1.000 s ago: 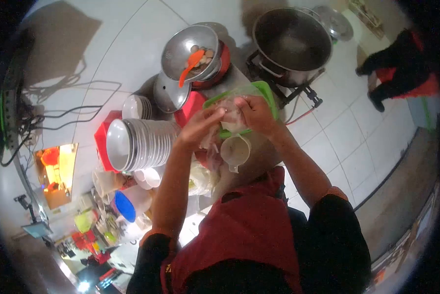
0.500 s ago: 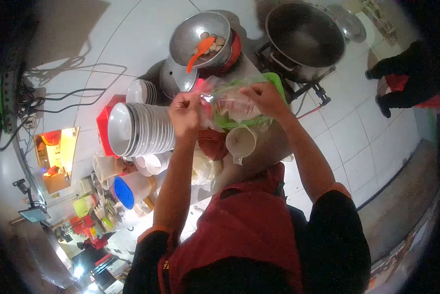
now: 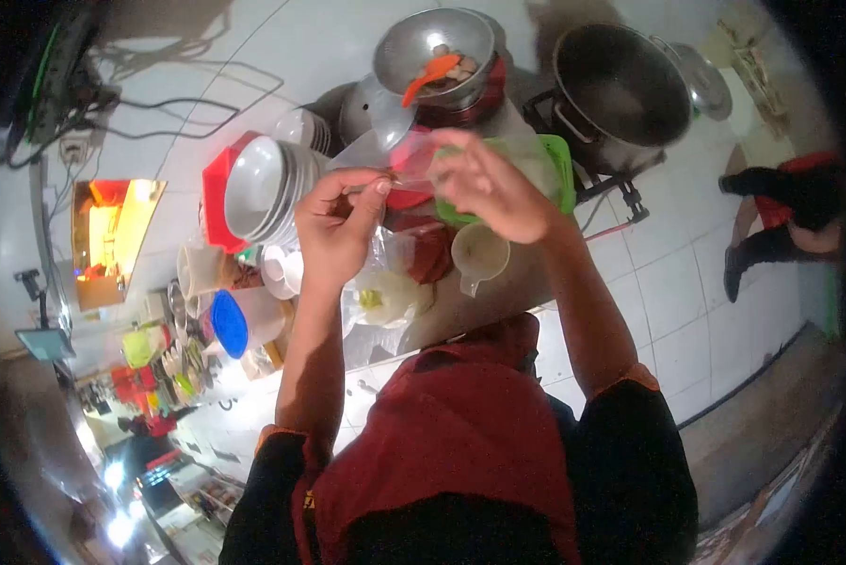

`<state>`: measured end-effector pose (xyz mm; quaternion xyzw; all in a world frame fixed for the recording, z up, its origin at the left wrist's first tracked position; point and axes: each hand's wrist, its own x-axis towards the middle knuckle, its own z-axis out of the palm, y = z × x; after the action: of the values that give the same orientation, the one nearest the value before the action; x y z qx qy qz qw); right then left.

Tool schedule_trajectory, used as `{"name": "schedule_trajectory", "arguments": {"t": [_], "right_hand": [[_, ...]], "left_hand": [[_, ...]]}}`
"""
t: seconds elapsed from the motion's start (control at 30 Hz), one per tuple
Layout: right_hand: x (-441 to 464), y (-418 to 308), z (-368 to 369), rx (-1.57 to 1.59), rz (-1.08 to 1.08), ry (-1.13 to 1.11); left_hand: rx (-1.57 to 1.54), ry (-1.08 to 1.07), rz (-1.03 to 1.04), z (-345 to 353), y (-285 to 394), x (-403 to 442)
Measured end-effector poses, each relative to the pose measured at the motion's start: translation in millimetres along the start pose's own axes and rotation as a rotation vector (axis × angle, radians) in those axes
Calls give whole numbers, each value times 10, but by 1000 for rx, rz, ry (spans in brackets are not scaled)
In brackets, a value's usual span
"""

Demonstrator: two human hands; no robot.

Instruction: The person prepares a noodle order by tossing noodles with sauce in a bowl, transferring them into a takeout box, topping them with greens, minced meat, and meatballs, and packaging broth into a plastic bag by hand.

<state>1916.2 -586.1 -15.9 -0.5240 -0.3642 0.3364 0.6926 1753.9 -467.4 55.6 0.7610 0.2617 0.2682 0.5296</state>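
My left hand (image 3: 340, 221) pinches the edge of a clear plastic bag (image 3: 399, 158) between thumb and fingers. To its right, my right hand (image 3: 491, 188) is raised over the green basket (image 3: 562, 169), blurred, its fingers bent near the bag; whether it grips the film is unclear. A white cup with a spout (image 3: 480, 252) stands just below my right hand. Nearer my body, beside the cup, lie a dark red item (image 3: 429, 250) and a clear bag with something pale green inside (image 3: 385, 297).
A metal bowl (image 3: 394, 42) holds round pieces and an orange spoon (image 3: 430, 75). A large dark pot (image 3: 620, 89) sits on a burner at the back right. Stacked white bowls (image 3: 255, 188) and a blue-lidded container (image 3: 230, 323) are left. Another person's legs (image 3: 781, 221) show right.
The bag, earlier stretched between both hands over the basket, is now toward my left hand. My right hand's fingers have lifted and blurred. The view has shifted, moving the pot and bowls rightward.
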Motion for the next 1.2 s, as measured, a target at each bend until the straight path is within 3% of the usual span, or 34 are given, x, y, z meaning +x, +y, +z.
{"name": "schedule_trajectory", "arguments": {"t": [0.03,0.2,0.27,0.33,0.4,0.43,0.47,0.53,0.57,0.6,0.67,0.7,0.73,0.77,0.8,0.87,0.93,0.97,1.03,1.07,1.13,1.2], "right_hand": [[-34,-27,79,221,39,-234],[-167,-124,358,219,50,-268],[-277,-240,384,170,180,-330],[-383,-284,548,187,152,-369],[-461,-433,713,143,264,-601],[-472,-444,818,21,275,-652],[-480,-418,934,1,275,-671],[-521,-241,1169,-224,214,-530],[-517,-54,1274,-315,122,-419],[-435,202,1337,-329,122,-440],[-282,737,1395,-955,-38,-334],[-302,919,1430,-970,-32,-353],[-341,1017,1476,-1264,-166,-207],[-362,1093,1506,-1549,-317,-42],[-407,939,1634,-1566,-337,-43],[-710,404,2050,-1246,-603,-39],[-1208,-160,2513,-862,-80,-347],[-1398,-153,2636,-877,-64,-347],[-1627,-123,2782,-584,161,-556],[-1692,-111,2799,-599,164,-548],[-1783,-71,2825,-292,336,-489],[-1902,-22,2787,-338,319,-457]], "left_hand": [[-22,11,13,-14,23,-63],[-92,28,-30,-354,21,-422],[-126,219,-21,-498,-28,-570],[-60,202,-94,-763,-25,-730],[-490,-281,-463,-976,25,-916],[-516,-472,-469,-1075,-19,-1019],[-530,-456,-453,-1144,-111,-1139],[-527,-316,-496,-1240,-284,-1380],[-522,-96,-539,-1270,-296,-1477],[-539,-77,-533,-1339,-371,-1569],[-480,219,-441,-1477,-583,-1788],[-486,295,-521,-1539,-545,-1909],[-508,302,-528,-1561,-594,-2063],[-393,431,-470,-1574,-661,-2168],[-277,562,-397,-1600,-730,-2201],[-275,661,-308,-1589,-811,-2286],[-391,727,-273,-1483,-794,-2497],[-362,665,-276,-1459,-813,-2571],[-504,584,-238,-1403,-769,-2644],[-628,515,-199,-1387,-756,-2682],[-635,387,-182,-1491,-837,-2802],[-551,139,-251,-1540,-811,-2946]]}}
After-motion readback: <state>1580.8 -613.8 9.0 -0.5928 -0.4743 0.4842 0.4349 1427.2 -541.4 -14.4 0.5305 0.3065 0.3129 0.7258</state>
